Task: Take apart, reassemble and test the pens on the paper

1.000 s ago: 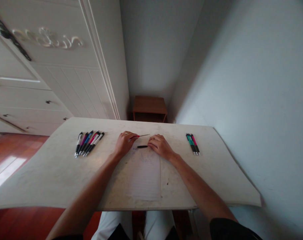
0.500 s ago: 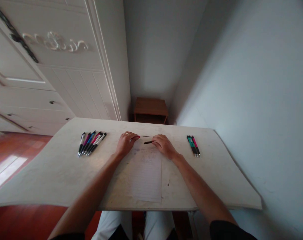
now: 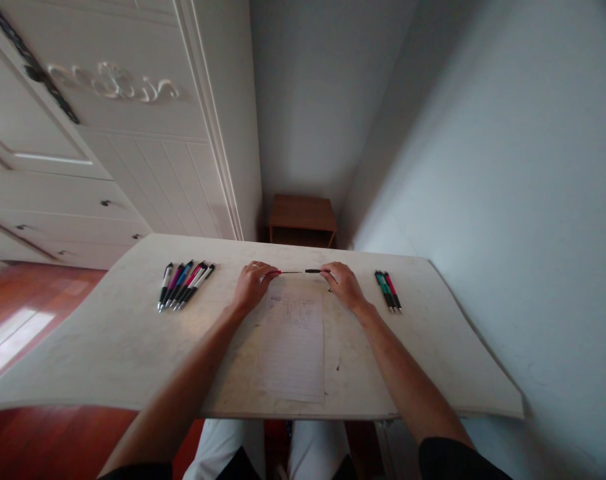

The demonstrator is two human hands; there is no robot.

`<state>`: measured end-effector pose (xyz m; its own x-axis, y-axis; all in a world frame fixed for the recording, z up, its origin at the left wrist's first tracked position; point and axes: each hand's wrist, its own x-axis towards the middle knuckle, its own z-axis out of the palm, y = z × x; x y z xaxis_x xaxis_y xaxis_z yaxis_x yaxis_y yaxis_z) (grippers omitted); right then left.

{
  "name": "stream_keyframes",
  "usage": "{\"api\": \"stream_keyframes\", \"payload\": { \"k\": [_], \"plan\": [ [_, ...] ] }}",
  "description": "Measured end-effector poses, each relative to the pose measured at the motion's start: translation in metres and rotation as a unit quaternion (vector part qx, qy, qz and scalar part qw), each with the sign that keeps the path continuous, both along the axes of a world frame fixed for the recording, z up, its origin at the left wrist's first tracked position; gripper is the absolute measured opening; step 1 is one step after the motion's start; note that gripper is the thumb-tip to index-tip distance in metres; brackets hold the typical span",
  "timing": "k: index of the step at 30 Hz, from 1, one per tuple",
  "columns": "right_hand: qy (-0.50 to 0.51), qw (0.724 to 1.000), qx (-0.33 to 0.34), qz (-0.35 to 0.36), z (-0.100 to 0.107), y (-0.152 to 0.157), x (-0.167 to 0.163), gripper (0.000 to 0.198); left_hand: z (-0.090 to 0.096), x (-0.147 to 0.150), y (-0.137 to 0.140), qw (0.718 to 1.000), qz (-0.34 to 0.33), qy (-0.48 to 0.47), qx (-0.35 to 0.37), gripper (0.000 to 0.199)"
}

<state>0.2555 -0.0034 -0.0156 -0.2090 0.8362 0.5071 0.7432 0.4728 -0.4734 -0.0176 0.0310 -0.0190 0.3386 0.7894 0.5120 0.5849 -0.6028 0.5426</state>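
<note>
Rod, thin as a refill, juts out of a red pen part near the desk's far edge, its tip aimed toward the desk's right edge. Your left hand holds that red part pinched between thumb and fingers, with most of it hidden in your grip. Facing it, a short black pen piece is pinched in the fingertips of your right hand, its free end toward the rod. The two line up almost level, tip to end, with a small gap between them; they aren't touching. Just below your right fingers you have a small dark spot, too small to make out.

Nearer you, a lined sheet of paper with handwriting at its top runs down toward the middle of the desk's near edge. Toward the far left corner of the desk, a bunch of pens lies slanted side by side, with white, purple, blue and pink among them. Toward the far right corner you have three more pens, two green and one pink, close together.

Past the far edge stands a brown wooden stand; a white cabinet rises on your left, a pale wall on your right.
</note>
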Motion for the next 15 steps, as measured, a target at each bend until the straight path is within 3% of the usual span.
{"api": "stream_keyframes", "payload": {
  "k": [15],
  "plan": [
    [-0.030,0.999,-0.009,0.008,-0.0005,0.0002,-0.0024,0.015,-0.0025,0.0016,-0.0006,1.000,-0.015,-0.001,-0.006,0.015]
  ]
}}
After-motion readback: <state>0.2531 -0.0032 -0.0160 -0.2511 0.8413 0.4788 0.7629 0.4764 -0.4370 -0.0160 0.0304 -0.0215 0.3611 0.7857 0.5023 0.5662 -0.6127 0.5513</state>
